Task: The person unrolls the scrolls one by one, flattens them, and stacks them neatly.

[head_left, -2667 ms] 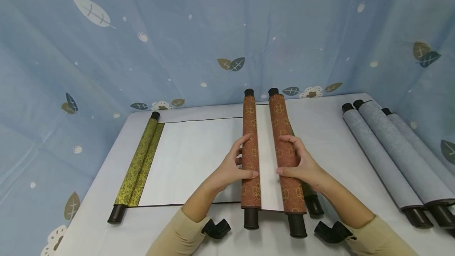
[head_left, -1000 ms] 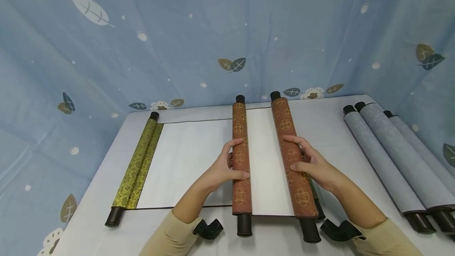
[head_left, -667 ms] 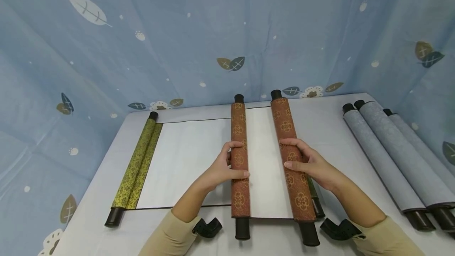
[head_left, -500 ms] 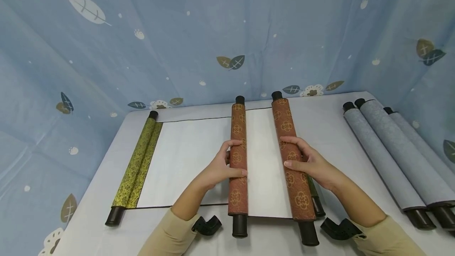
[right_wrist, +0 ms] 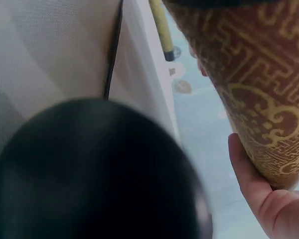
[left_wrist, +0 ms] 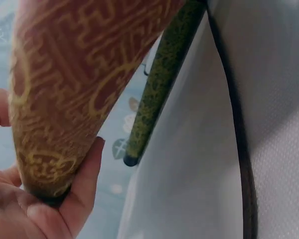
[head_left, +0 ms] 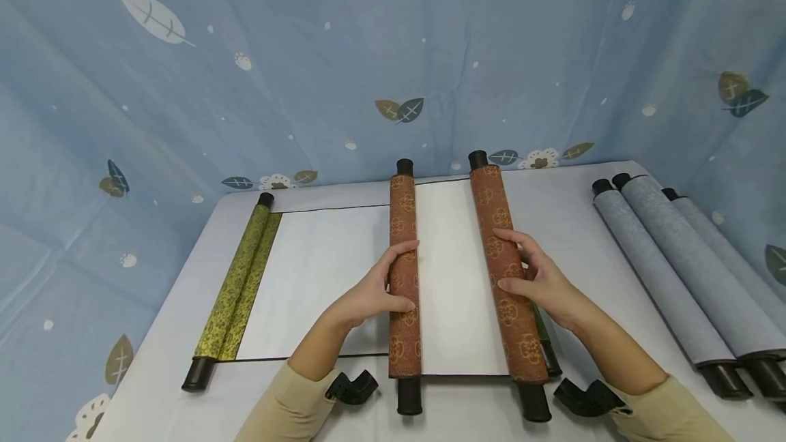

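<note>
Left hand (head_left: 368, 295) curled around left brown roll (head_left: 404, 271), right hand (head_left: 540, 282) gripping right brown roll (head_left: 506, 271), white sheet (head_left: 454, 278) between

Green roller (head_left: 543, 343): mostly hidden under right brown roller (head_left: 507, 271). Grey scrolls (head_left: 688, 271): near ends cut by frame edge. Right wrist view: blurred black blob (right_wrist: 89, 174), unidentifiable.

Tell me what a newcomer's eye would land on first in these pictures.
The red-brown scroll at the table's middle: its left roll is held by the left hand, its right roll by the right hand, with a white strip open between them. It lies over a yellow-green scroll spread open to the left. Three grey-blue scrolls lie rolled at the right edge.
</note>
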`<action>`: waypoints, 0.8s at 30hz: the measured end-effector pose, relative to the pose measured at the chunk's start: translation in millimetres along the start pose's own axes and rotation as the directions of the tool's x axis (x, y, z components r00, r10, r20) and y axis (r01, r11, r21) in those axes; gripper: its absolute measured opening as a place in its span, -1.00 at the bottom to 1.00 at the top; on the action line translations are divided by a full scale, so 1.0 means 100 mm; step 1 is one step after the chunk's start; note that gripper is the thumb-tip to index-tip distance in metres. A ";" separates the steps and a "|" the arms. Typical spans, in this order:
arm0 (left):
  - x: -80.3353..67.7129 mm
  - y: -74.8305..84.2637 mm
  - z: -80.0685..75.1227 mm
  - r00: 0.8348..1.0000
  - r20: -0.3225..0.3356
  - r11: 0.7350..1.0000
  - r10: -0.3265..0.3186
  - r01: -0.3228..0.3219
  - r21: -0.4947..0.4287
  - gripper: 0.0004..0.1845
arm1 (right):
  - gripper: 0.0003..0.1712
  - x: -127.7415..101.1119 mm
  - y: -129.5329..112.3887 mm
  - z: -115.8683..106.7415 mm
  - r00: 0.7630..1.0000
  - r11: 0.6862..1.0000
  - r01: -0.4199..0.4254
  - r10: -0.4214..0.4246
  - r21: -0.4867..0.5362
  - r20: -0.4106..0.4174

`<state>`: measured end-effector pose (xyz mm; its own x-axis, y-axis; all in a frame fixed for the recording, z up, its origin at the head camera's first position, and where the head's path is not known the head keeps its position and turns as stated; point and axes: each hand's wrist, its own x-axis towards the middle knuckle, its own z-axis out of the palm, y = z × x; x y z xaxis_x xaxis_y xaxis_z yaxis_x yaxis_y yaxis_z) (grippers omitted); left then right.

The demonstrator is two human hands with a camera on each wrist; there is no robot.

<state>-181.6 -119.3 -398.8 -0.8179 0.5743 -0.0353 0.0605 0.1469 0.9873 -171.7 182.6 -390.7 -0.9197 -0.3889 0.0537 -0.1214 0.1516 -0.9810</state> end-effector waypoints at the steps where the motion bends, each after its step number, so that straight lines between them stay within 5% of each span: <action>1: 0.00 0.00 0.00 1.000 0.000 1.000 -0.002 0.002 0.011 -0.03 | -0.17 0.00 0.00 0.00 1.000 1.000 0.005 -0.005 0.001 0.000; 7: 0.00 -0.03 0.02 0.995 -0.066 0.997 -0.071 0.071 -0.006 -0.12 | -0.21 -0.01 0.01 0.00 0.999 0.998 -0.045 0.045 0.053 0.002; 15: 0.02 -0.01 0.03 0.980 -0.164 0.993 -0.112 0.106 -0.044 -0.14 | -0.11 -0.01 0.04 0.04 0.985 0.986 -0.122 0.134 0.113 -0.105; 24: 0.01 -0.01 0.01 0.982 -0.160 0.994 -0.103 0.105 0.004 -0.09 | -0.04 0.00 0.05 0.02 0.994 0.998 -0.055 0.059 0.038 -0.093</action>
<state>-182.2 -117.7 -400.3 -0.9007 0.4200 -0.1114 -0.0231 0.2095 0.9775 -172.0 181.5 -395.7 -0.9559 -0.2934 0.0130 -0.0559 0.1383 -0.9888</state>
